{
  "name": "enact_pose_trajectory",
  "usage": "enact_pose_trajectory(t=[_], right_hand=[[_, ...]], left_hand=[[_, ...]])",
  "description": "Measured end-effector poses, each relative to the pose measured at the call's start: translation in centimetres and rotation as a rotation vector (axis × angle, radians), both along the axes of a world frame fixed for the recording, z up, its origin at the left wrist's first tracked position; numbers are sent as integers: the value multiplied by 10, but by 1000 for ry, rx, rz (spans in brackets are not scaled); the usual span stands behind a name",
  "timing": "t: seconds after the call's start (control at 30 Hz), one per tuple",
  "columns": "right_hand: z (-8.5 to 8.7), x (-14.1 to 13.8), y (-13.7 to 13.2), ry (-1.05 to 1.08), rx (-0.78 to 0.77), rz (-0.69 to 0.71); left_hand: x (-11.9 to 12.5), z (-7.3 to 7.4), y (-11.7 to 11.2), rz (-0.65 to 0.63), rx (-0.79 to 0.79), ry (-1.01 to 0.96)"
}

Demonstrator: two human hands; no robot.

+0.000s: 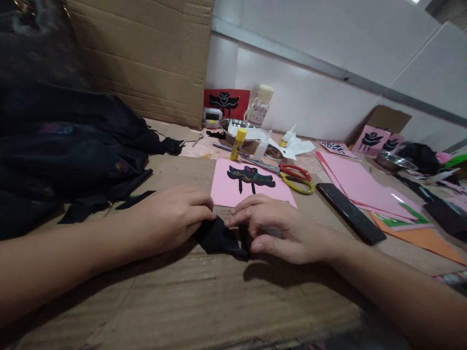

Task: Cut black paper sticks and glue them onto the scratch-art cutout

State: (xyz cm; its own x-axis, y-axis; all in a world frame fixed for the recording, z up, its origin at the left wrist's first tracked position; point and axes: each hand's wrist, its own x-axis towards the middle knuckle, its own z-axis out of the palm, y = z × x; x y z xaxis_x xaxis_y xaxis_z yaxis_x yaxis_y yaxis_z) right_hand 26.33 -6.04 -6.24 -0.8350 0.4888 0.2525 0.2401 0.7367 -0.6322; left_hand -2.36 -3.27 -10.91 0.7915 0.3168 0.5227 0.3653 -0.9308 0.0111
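A scrap of black cloth (219,238) lies on the cardboard sheet in front of me, its right edge turned up or folded. My left hand (182,216) is closed at the cloth's upper left corner, thumb and fingers pinching it. My right hand (280,226) is at the cloth's right side, index finger reaching to its upper edge and thumb apart from it; no firm grip shows. Just beyond both hands is a pink card (222,182) bearing a black cloth shape (251,177) with coloured flecks.
Behind the card are scissors (296,177) with red and yellow handles, a glue stick (238,145) and a metal bowl (228,127). A dark elongated object (350,214) and pink sheets (361,177) lie to the right. Black fabric (73,146) is heaped at left.
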Motion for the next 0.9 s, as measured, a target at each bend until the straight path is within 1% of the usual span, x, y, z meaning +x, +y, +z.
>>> enact_pose_trajectory(t=[0.03,0.1,0.17,0.33,0.43,0.53,0.7,0.73,0.8,0.9], right_hand=[[1,0,-2,-83,26,0],[2,0,-7,-251,89,44],[0,-1,-13,-348,164,101],[-8,-3,-26,-380,375,153],[-8,-4,-31,-344,438,185],[-6,-4,-34,-281,413,174],[-2,-1,-27,-83,220,137],[-2,-1,-25,-87,201,121],[-1,-2,-22,-162,185,91],[0,-5,-20,-284,153,99]], left_hand=[[0,0,0,0,0,1],[-1,0,0,0,1,1],[-1,1,0,0,3,-3],[2,4,-1,-26,59,-2],[3,4,0,-31,68,1],[1,2,-1,-28,49,-1],[0,4,-2,-18,18,12],[0,5,-2,-21,13,16],[1,5,-2,-22,5,17],[1,3,-1,-19,-5,11]])
